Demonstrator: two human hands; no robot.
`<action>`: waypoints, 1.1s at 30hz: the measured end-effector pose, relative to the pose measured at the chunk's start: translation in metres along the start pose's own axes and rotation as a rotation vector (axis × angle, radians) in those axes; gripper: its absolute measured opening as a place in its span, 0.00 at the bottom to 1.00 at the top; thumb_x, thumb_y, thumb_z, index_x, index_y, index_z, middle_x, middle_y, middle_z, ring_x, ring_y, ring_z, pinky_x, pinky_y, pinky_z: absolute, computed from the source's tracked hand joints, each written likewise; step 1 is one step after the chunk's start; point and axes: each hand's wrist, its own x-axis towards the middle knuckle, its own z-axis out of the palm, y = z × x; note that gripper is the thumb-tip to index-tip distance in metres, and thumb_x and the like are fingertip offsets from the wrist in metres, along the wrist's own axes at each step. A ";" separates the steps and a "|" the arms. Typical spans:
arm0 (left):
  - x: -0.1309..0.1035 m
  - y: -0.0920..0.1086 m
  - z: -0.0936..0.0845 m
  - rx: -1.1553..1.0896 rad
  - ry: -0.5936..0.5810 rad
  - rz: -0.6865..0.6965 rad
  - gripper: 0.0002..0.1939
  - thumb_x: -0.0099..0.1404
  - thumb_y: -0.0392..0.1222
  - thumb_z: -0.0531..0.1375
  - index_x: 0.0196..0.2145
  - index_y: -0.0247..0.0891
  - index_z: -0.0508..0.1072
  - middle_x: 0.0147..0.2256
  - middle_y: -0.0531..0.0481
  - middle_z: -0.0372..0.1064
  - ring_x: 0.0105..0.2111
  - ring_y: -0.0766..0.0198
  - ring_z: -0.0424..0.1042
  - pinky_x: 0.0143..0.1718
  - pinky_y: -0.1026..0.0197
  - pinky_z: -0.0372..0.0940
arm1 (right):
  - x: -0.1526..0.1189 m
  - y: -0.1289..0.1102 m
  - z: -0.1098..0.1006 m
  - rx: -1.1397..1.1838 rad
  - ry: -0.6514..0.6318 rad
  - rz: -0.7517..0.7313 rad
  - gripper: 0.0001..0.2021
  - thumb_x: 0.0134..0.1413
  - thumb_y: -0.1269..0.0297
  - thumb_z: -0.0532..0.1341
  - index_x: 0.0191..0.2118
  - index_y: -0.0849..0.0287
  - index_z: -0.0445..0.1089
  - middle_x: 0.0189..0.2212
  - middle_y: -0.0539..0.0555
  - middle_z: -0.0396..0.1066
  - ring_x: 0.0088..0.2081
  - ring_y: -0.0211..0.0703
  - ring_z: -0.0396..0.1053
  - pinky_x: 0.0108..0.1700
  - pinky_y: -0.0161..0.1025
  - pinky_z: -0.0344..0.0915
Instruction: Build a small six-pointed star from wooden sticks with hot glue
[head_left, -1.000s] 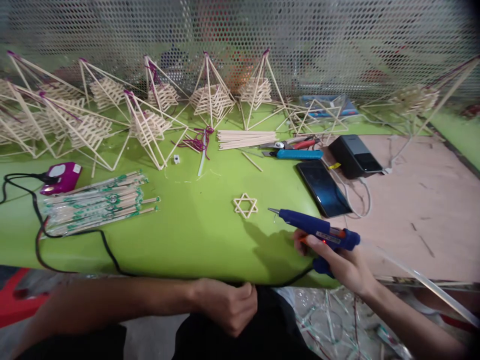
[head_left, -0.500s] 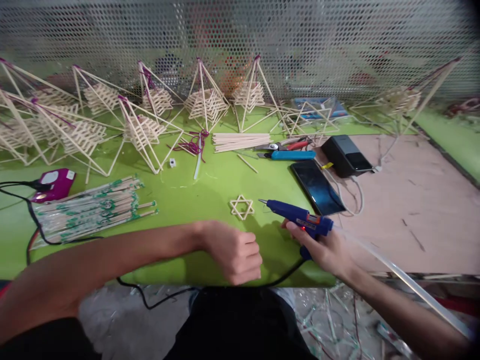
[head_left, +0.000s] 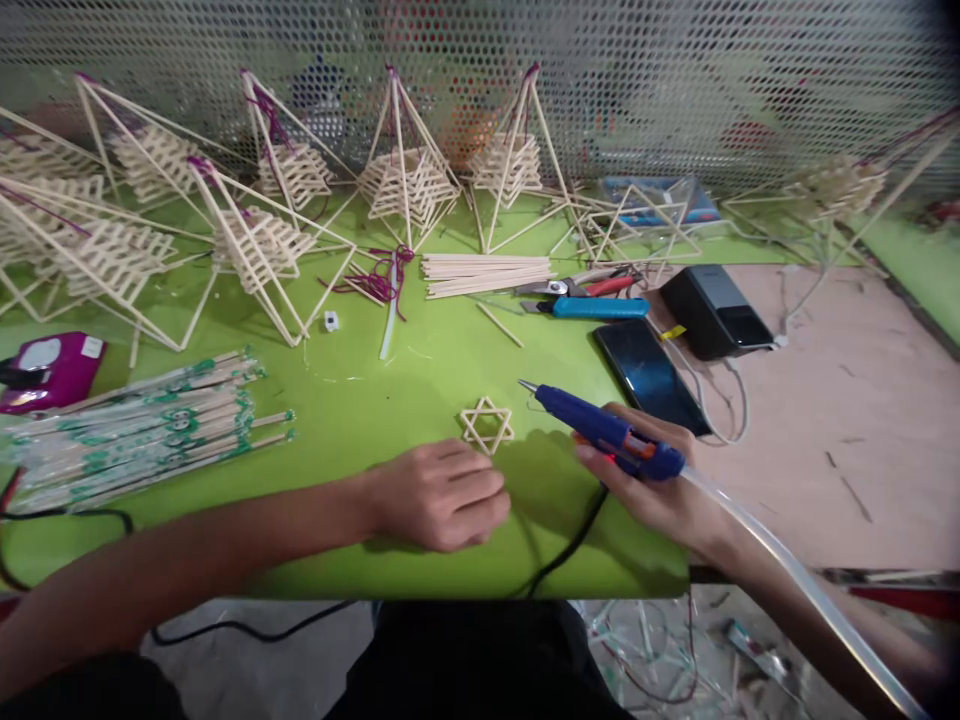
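Note:
My right hand (head_left: 652, 480) is wrapped round a blue hot glue gun (head_left: 600, 420). Its metal nozzle points left, above the table and a little right of the small star (head_left: 487, 425). A long clear glue stick (head_left: 795, 570) trails from the gun's back over my forearm. The star is made of thin wooden sticks and lies flat on the green table (head_left: 420, 400). Just below and left of it, my left hand (head_left: 446, 495) rests closed near the table's front edge, its fingers curled under. Whatever those fingers may hold is hidden.
Stick pyramids (head_left: 409, 185) line the back. Loose sticks (head_left: 487, 274), pliers (head_left: 592, 286), a blue cutter (head_left: 596, 307), a phone (head_left: 649, 375) and a black box (head_left: 712, 310) lie right of centre. Wrapped chopsticks (head_left: 165, 425) sit left. A black cord (head_left: 574, 540) hangs below the gun.
My left hand has come down slightly left and turned knuckles-up, still closed. The glue gun has tilted, its body lower, with the nozzle near the star. The view has shifted a little.

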 end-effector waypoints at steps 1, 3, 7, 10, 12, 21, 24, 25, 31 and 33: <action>-0.003 -0.003 -0.003 0.015 -0.004 -0.022 0.05 0.68 0.36 0.61 0.40 0.33 0.77 0.38 0.47 0.77 0.39 0.61 0.75 0.40 0.59 0.73 | 0.005 -0.001 -0.001 -0.014 -0.013 -0.044 0.08 0.55 0.57 0.69 0.35 0.54 0.73 0.33 0.53 0.72 0.34 0.43 0.70 0.35 0.41 0.65; -0.008 -0.008 -0.008 0.040 -0.007 -0.079 0.08 0.66 0.33 0.63 0.43 0.29 0.76 0.41 0.42 0.78 0.43 0.58 0.76 0.44 0.57 0.75 | 0.013 -0.003 -0.002 -0.045 -0.031 -0.132 0.07 0.57 0.58 0.68 0.37 0.53 0.73 0.39 0.54 0.72 0.39 0.44 0.70 0.41 0.41 0.66; -0.013 -0.015 -0.009 0.059 -0.062 -0.223 0.14 0.69 0.36 0.62 0.51 0.30 0.73 0.48 0.39 0.76 0.49 0.55 0.76 0.47 0.51 0.76 | 0.022 -0.006 -0.008 -0.060 -0.047 -0.031 0.10 0.58 0.53 0.66 0.35 0.54 0.71 0.33 0.50 0.70 0.33 0.40 0.67 0.35 0.37 0.63; -0.011 -0.016 -0.009 0.036 -0.114 -0.268 0.17 0.71 0.39 0.61 0.55 0.33 0.71 0.54 0.37 0.73 0.54 0.53 0.74 0.49 0.49 0.75 | 0.028 -0.011 -0.013 -0.063 -0.108 0.116 0.17 0.55 0.46 0.67 0.30 0.56 0.69 0.23 0.47 0.64 0.25 0.36 0.60 0.26 0.36 0.55; -0.009 -0.016 -0.008 0.024 -0.123 -0.277 0.17 0.70 0.39 0.61 0.55 0.33 0.71 0.55 0.37 0.72 0.54 0.53 0.73 0.50 0.49 0.75 | 0.033 -0.014 -0.016 -0.049 -0.144 0.135 0.20 0.54 0.43 0.66 0.29 0.56 0.68 0.23 0.48 0.64 0.25 0.36 0.60 0.25 0.36 0.55; 0.000 -0.029 0.006 -0.035 -0.139 -0.501 0.34 0.66 0.58 0.63 0.58 0.28 0.65 0.54 0.34 0.71 0.54 0.48 0.72 0.54 0.42 0.72 | 0.033 -0.011 -0.012 0.008 -0.116 0.172 0.24 0.55 0.39 0.64 0.25 0.55 0.65 0.20 0.47 0.59 0.23 0.35 0.58 0.24 0.37 0.52; 0.003 -0.034 0.007 -0.087 -0.174 -0.514 0.35 0.66 0.58 0.63 0.60 0.30 0.62 0.54 0.35 0.71 0.54 0.48 0.71 0.54 0.40 0.70 | 0.030 -0.009 -0.013 0.014 -0.149 0.188 0.22 0.57 0.42 0.63 0.26 0.56 0.65 0.21 0.47 0.60 0.24 0.35 0.58 0.25 0.38 0.51; 0.004 -0.035 0.007 -0.107 -0.181 -0.516 0.35 0.66 0.58 0.63 0.60 0.31 0.62 0.54 0.36 0.72 0.53 0.48 0.72 0.54 0.40 0.70 | 0.029 -0.009 -0.014 0.009 -0.150 0.186 0.22 0.58 0.42 0.63 0.26 0.56 0.65 0.21 0.47 0.60 0.24 0.35 0.57 0.25 0.38 0.51; 0.003 -0.035 0.005 -0.175 -0.222 -0.521 0.29 0.67 0.52 0.62 0.60 0.35 0.63 0.55 0.41 0.71 0.55 0.51 0.70 0.56 0.43 0.67 | 0.033 -0.009 -0.013 -0.042 -0.106 0.077 0.16 0.60 0.49 0.62 0.29 0.56 0.66 0.23 0.48 0.62 0.25 0.36 0.59 0.27 0.38 0.55; 0.003 -0.034 0.005 -0.177 -0.221 -0.505 0.29 0.68 0.51 0.62 0.60 0.34 0.63 0.55 0.41 0.71 0.55 0.52 0.69 0.57 0.44 0.67 | 0.036 -0.007 -0.010 -0.081 -0.057 0.013 0.15 0.62 0.51 0.61 0.29 0.56 0.66 0.25 0.49 0.65 0.27 0.36 0.61 0.29 0.38 0.57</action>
